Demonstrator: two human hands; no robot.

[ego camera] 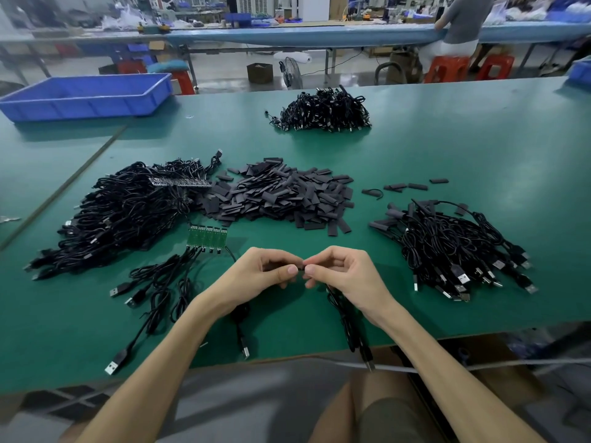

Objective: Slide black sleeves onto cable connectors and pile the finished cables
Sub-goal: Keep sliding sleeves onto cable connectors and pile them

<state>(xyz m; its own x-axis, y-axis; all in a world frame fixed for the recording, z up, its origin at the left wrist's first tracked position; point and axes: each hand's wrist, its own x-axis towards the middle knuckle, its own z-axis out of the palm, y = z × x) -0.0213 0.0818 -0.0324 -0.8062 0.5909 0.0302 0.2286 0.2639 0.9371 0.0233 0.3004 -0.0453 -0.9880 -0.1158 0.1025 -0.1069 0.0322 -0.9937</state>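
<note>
Left hand (265, 270), right hand (339, 273) pinching one cable (347, 318), three cable piles (121, 212) (323, 111) (454, 247)

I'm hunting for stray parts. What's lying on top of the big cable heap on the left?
A dark strip lies across the cable heap near its far right edge. The cables directly beneath it are hidden.

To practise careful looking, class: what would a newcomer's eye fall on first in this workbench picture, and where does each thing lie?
At the near middle of the green table, the left hand and right hand pinch a small black piece between their fingertips. Behind them lies a heap of black sleeves, with a cable tangle to its left and a cable pile to its right.
</note>
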